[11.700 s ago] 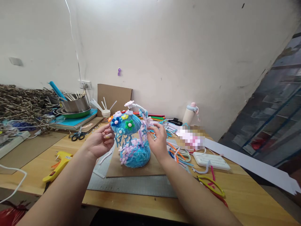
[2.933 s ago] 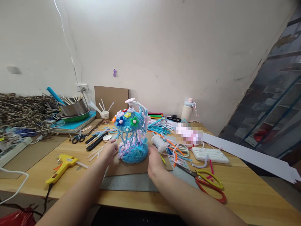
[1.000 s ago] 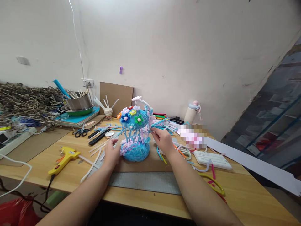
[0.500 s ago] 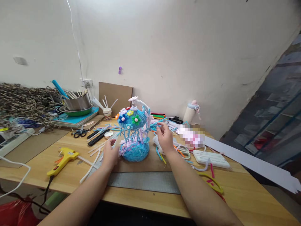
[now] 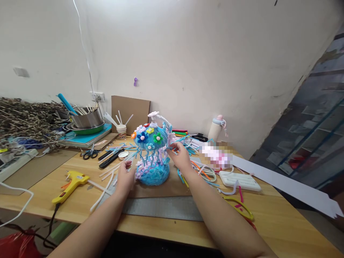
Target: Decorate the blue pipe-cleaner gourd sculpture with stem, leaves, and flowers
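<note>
A fuzzy pipe-cleaner jellyfish ornament point(image 5: 150, 139) stands upright at the middle of the table. Its blue cap bears several coloured flowers, and curly tentacles hang below over a round blue base point(image 5: 154, 175) with pale pink flowers. From the back right an arched white stem point(image 5: 162, 118) rises, tipped with a pink flower. My left hand point(image 5: 126, 177) rests beside the base, fingers loosely bent and partly hidden; contact with it is unclear. On the other side, my right hand point(image 5: 179, 156) has thumb and forefinger closed on the ornament's blue and pink right edge, below the cap.
A yellow glue gun point(image 5: 71, 186) lies at left, near scissors point(image 5: 90, 154) and black cutters point(image 5: 111, 158). A metal ruler-like plate point(image 5: 161, 208) lies in front. Loose pipe cleaners, a white box point(image 5: 240, 180) and a bottle point(image 5: 216, 128) are at right.
My right hand has moved left, from beside the ornament to its right edge. The ornament has turned slightly. My left hand stays near the base.
</note>
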{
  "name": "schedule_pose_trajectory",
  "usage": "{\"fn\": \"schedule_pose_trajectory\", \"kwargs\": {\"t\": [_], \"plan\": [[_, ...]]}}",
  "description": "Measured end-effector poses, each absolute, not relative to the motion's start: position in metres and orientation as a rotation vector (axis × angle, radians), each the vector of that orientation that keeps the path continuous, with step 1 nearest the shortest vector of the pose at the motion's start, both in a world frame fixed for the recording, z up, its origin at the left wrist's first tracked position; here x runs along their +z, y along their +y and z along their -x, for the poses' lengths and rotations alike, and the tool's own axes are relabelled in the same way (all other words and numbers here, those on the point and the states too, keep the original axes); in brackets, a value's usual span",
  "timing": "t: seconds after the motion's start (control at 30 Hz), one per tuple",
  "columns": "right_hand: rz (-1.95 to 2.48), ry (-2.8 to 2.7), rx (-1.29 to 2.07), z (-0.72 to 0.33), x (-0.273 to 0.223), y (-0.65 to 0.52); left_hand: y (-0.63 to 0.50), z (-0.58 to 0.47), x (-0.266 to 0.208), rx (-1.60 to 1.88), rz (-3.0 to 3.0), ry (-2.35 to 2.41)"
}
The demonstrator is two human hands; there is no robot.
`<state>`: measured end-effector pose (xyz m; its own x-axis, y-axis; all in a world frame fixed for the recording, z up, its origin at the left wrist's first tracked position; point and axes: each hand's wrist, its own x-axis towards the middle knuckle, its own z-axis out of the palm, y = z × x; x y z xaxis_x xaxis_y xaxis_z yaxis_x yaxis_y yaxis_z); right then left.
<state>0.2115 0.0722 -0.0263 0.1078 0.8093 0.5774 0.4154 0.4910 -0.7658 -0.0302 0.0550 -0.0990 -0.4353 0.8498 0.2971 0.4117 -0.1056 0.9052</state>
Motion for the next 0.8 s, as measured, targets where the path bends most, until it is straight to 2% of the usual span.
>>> {"fn": "schedule_pose_trajectory", "kwargs": {"t": [0.2, 0.33, 0.43, 0.5, 0.57, 0.67, 0.8], "plan": [[1.110, -1.433, 0.568, -0.202, -0.024, 0.076, 0.054, 0.029, -0.095, 1.589, -1.414, 1.787], [1.060, -1.382, 0.643, -0.201, -0.027, 0.082, 0.030, 0.019, -0.079, 1.772, -1.452, 1.813], [1.015, -1.363, 0.676, -0.202, -0.030, 0.086, 0.002, -0.008, -0.059, 1.931, -1.909, 1.545], [0.993, -1.361, 0.679, -0.204, -0.033, 0.087, -0.009, -0.033, -0.045, 1.607, -2.270, 1.213], [0.985, -1.369, 0.671, -0.206, -0.036, 0.086, -0.008, -0.058, -0.032, 1.395, -2.221, 1.214], [0.987, -1.390, 0.656, -0.209, -0.038, 0.085, 0.010, -0.085, -0.021, 1.319, -1.938, 1.415], [0.979, -1.419, 0.661, -0.211, -0.038, 0.084, 0.037, -0.095, -0.022, 1.297, -1.918, 1.560]]}}
